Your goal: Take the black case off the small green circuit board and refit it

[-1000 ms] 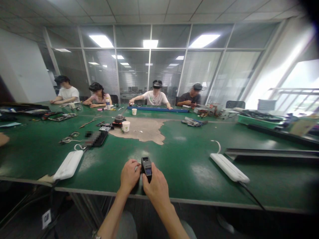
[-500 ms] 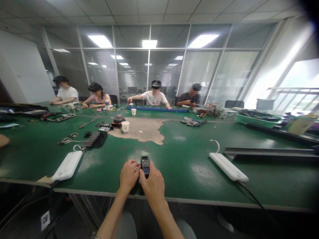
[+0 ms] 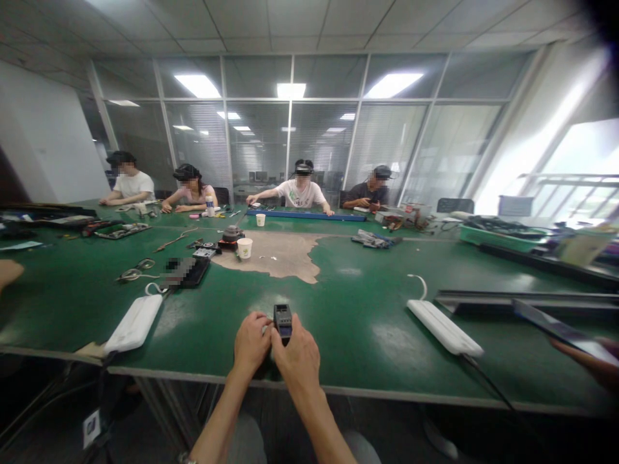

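A small black device with a blue screen (image 3: 283, 319) stands upright near the front edge of the green table (image 3: 367, 322). My right hand (image 3: 297, 353) is wrapped round its lower part and grips it. My left hand (image 3: 251, 341) is curled, and its fingertips touch the device's left side. Both forearms reach in from the bottom of the view.
A white power strip (image 3: 443, 326) lies to the right, another white power strip (image 3: 134, 321) to the left. Long dark metal rails (image 3: 522, 299) lie at the right. A phone in another person's hand (image 3: 565, 333) enters from the right edge. Several people sit at the far side; paper cups (image 3: 244, 247) and tools lie mid-table.
My hands and the device have hardly moved. A phone held by another person's hand has come into view at the right edge. The camera tilted slightly.
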Motion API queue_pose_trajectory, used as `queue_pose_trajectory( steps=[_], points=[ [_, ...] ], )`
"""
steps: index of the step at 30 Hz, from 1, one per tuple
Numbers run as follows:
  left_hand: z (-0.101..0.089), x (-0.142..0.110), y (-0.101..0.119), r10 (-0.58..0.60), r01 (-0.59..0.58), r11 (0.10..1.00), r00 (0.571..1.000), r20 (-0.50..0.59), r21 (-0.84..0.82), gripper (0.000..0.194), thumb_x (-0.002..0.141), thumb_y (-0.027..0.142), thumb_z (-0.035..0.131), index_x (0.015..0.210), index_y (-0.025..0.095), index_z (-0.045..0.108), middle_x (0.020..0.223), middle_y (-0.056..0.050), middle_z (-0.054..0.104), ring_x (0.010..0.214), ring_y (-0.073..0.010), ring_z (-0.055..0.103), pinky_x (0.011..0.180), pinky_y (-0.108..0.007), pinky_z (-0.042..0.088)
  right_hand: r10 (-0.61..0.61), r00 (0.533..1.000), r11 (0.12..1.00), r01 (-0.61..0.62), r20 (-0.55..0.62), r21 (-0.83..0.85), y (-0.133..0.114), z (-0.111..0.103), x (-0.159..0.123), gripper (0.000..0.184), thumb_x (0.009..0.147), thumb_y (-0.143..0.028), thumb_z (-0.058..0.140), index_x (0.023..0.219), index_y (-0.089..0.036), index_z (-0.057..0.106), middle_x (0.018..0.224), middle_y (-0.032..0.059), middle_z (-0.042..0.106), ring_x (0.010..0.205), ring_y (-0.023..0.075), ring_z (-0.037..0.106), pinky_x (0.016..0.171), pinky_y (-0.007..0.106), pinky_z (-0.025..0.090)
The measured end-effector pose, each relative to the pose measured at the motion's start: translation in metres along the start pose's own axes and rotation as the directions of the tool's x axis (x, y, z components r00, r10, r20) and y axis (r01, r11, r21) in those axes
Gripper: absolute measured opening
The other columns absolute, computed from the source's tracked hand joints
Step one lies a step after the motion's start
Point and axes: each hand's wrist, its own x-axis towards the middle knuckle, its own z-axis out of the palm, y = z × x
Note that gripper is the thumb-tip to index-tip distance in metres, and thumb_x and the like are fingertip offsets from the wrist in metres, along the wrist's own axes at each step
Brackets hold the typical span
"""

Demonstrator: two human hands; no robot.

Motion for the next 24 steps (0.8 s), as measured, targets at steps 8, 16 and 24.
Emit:
queue_pose_trajectory(
  steps=[8,16,24],
  points=[
    [0.0,-0.002,0.003,-0.014,0.014,1.0,0.999,-0.03,-0.004,0.025,0.089,0.033,0.049,0.086,0.021,0.071,0.101,-0.005,0.063,0.09,-0.0142,0.057,0.082,-0.026,0.043,-0.029,0.99,0.976,0.058,-0.141,0.212,0.012,-0.021,0.014,0.058,0.088,-0.043,0.049,0.133,-0.007,0.049,0.119,0.0193,0.063,0.11,0.0272,0.06,0.092,0.035,0.044],
    [0.0,-0.001,0.003,0.001,-0.001,1.0,1.0,-0.025,0.012,0.025,0.089,0.032,0.049,0.085,0.022,0.072,0.1,-0.004,0.063,0.091,-0.0142,0.057,0.084,-0.026,0.043,0.055,0.974,0.972,-0.002,-0.219,0.236,0.058,-0.023,0.016,0.06,0.086,-0.047,0.047,0.13,-0.007,0.053,0.124,0.0179,0.061,0.115,0.0272,0.058,0.098,0.038,0.043],
    [0.0,0.0,0.003,0.021,-0.02,1.0,1.0,-0.017,0.018,0.026,0.09,0.032,0.048,0.084,0.021,0.072,0.101,-0.005,0.063,0.094,-0.0155,0.057,0.088,-0.028,0.043,0.007,0.988,0.997,0.004,-0.151,0.072,0.072,-0.005,0.012,0.058,0.086,-0.041,0.049,0.131,-0.004,0.051,0.12,0.0189,0.062,0.108,0.0282,0.06,0.094,0.038,0.044]
  ],
)
